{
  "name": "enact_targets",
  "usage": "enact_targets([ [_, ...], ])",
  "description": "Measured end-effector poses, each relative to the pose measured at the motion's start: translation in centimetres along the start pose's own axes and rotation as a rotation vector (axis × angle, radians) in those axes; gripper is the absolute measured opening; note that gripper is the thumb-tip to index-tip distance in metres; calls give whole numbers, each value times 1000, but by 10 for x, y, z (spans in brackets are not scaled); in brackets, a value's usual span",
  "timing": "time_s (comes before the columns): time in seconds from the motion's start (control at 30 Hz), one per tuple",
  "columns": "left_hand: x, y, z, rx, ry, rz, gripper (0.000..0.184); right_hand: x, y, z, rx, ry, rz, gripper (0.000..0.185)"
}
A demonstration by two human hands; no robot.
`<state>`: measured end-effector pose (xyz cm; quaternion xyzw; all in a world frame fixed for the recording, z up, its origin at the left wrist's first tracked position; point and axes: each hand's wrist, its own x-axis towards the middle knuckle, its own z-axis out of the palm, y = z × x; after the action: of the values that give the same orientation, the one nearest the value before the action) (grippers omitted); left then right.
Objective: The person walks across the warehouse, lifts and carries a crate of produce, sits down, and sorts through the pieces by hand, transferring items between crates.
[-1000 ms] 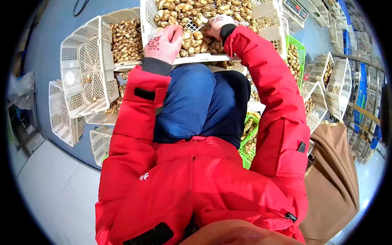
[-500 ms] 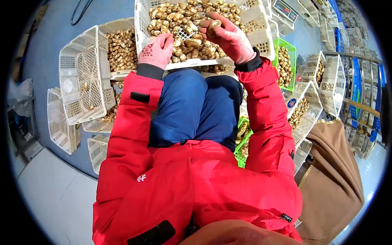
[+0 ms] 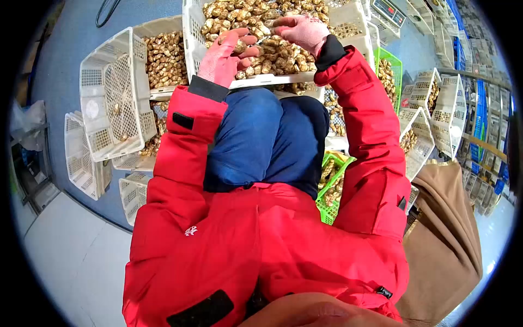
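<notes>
Brown-and-cream tubers (image 3: pixel 280 57) fill the white perforated crate (image 3: pixel 261 81) in front of my knees. Over the crate's left part is my left hand (image 3: pixel 220 60) in a pink glove, its palm turned inward. A tuber (image 3: pixel 239 47) shows between its thumb and curved fingers and appears held there. My right hand (image 3: pixel 305 32), also gloved in pink, reaches over the right part of the pile. Its fingers point left and are bent together at the tubers; whatever is between the fingertips is hidden.
Left of the main crate stand another crate of tubers (image 3: pixel 165 60) and a tilted white crate (image 3: pixel 117 109) with a few pieces. Green baskets (image 3: pixel 391 57) and more white crates (image 3: pixel 444 111) are on the right. A digital scale (image 3: pixel 388 12) sits at upper right, brown cloth (image 3: pixel 444 245) at lower right.
My left hand has turned from a closed, knuckles-up pose to opened fingers around a tuber. My right hand, which held up a tuber, has turned palm down toward the pile.
</notes>
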<state>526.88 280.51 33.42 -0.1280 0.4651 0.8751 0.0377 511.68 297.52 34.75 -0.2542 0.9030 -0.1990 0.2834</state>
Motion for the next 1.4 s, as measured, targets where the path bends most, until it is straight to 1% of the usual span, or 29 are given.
enact_targets([
  [0.03, 3, -3, -4, -91, 19, 15, 40, 6, 6, 2, -301, -3, 19, 45],
  [0.1, 9, -13, -14, -222, -65, 9, 39, 27, 34, 35, -415, -67, 71, 49],
  [0.13, 13, -16, -16, -288, -108, 6, 38, 14, 17, 38, -520, -112, 103, 49],
  [0.17, 13, -16, -17, -324, -126, -29, 38, 28, 27, 53, -694, -200, 119, 48],
  [0.23, 14, -13, -18, -394, -153, -90, 37, 44, 47, 62, -630, -119, 17, 46],
  [0.27, 13, -11, -19, -387, -185, -69, 37, 29, 31, 47, -459, -69, -14, 47],
  [0.3, 12, -10, -17, -386, -165, -45, 38, 25, 31, 36, -257, -150, -25, 49],
  [0.37, 11, -10, -13, -391, -130, 6, 39, 10, 48, 28, 928, -301, -17, 55],
  [0.4, 15, -13, -18, -434, -157, -3, 41, 0, 50, 22, 1074, -256, -47, 57],
  [0.43, 15, -12, -19, -442, -164, 12, 42, -21, 36, 11, 1221, -208, -79, 60],
  [0.47, 13, -11, -18, -450, -174, 24, 42, -37, 29, 7, 1333, -207, -204, 63],
  [0.5, 13, -11, -17, -457, -185, 33, 43, -47, 22, 5, 1356, -168, -198, 67],
  [0.57, 14, -13, -17, -485, -243, 68, 46, -62, 5, 4, 1504, -205, -285, 69],
  [0.6, 14, -12, -16, -486, -192, 20, 46, -67, -2, 4, 1524, -219, -330, 69],
  [0.63, 14, -10, -16, -485, -135, -24, 46, -65, -8, 5, 1512, -187, -285, 68],
  [0.73, 15, -11, -18, -539, -163, 4, 41, -58, -10, 13, 1489, -169, -349, 66],
  [0.77, 15, -12, -16, -516, -65, -27, 39, -60, -16, 10, 1448, -137, -308, 63],
  [0.83, 21, -26, -21, -244, -143, 159, 40, -68, -26, 5, 1410, -118, -281, 59],
  [0.9, 15, -15, -15, -317, -117, 68, 39, -68, -25, 10, 1452, -94, -267, 57],
  [0.97, 17, -16, -21, -470, -145, 30, 40, -65, -22, 12, 1451, -141, -249, 58],
  [1.0, 19, -17, -20, -548, -129, -19, 33, -64, -19, 13, 1454, -135, -249, 57],
  [1.03, 16, -14, -17, -553, -101, -30, 34, -64, -20, 15, 1455, -127, -247, 57],
  [1.1, 13, -12, -17, -507, -137, 7, 43, -63, -21, 19, 1449, -107, -223, 55],
  [1.17, 14, -11, -14, -466, -40, -33, 41, -62, -21, 17, 1417, -99, -197, 54],
  [1.2, 17, -15, -18, -543, -108, -35, 39, -62, -21, 19, 1470, -101, -213, 52],
  [1.23, 16, -19, -19, -457, -170, 80, 38, -61, -24, 20, 1520, -92, -231, 50],
  [1.3, 11, -10, -15, -521, -56, -20, 38, -62, -29, 18, 1607, -194, -228, 50],
  [1.37, 13, -11, -18, -543, -134, 12, 39, -62, -16, 19, 1547, -240, -220, 53],
  [1.4, 12, -12, -17, -494, -133, 63, 39, -63, -11, 20, 1499, -245, -235, 55],
])
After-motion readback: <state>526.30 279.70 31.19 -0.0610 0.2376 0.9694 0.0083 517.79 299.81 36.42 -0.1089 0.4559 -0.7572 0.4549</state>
